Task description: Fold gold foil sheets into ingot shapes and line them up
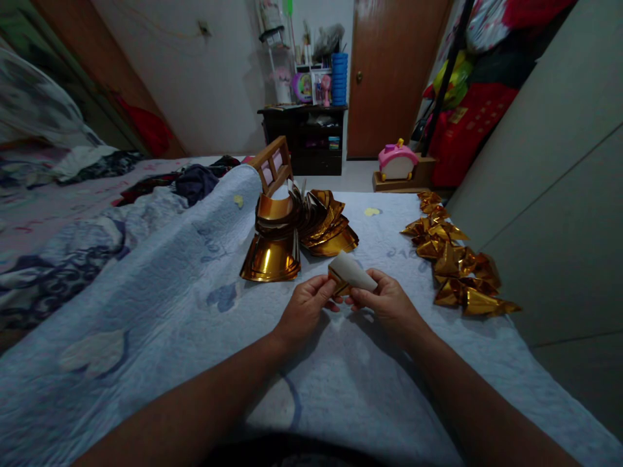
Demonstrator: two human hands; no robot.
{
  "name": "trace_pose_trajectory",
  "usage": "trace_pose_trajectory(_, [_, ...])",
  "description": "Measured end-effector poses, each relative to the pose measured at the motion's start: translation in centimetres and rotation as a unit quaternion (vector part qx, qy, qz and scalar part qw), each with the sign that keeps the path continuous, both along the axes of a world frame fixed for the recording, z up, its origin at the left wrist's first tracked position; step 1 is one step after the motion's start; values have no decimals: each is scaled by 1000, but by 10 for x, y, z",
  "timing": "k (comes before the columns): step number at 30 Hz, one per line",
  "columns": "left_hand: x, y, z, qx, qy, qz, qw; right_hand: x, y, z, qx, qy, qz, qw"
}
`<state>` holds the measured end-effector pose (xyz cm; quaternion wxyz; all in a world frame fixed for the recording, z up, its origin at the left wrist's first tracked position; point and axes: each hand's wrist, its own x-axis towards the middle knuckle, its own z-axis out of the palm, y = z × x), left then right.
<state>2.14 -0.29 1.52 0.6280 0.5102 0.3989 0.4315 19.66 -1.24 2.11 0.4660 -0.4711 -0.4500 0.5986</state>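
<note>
— What are the hands doing?

— The left hand (305, 303) and the right hand (384, 299) are close together, both pinched on one folded foil sheet (349, 274), its white side up and a gold edge showing. It is held just above the pale blue quilt (160, 305).

— And around that sheet?

— Just beyond it lies a fanned stack of gold sheets (292, 237). To its right, near the grey wall (559, 194), runs a row of folded gold pieces (455, 259). Well beyond, a pink toy (396, 161) sits on the floor.
</note>
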Motion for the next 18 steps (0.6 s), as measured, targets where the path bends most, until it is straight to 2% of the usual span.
trace_pose_trajectory(3, [-2,2,1,11,19,16,1000,0,-2,1,6,-48,56,997])
trace_pose_trajectory(6, [-4,2,2,34,48,16,998,1,-3,1,29,-33,90,995])
trace_pose_trajectory(11, [-3,-1,1,53,107,-61,991,4,-3,0,14,19,68,997])
trace_pose_trajectory(14, [-3,-4,-1,92,147,-109,979,6,-2,1,26,-36,44,998])
trace_pose_trajectory(18, [-4,-6,-3,124,175,-123,969,8,0,3,76,-128,76,986])
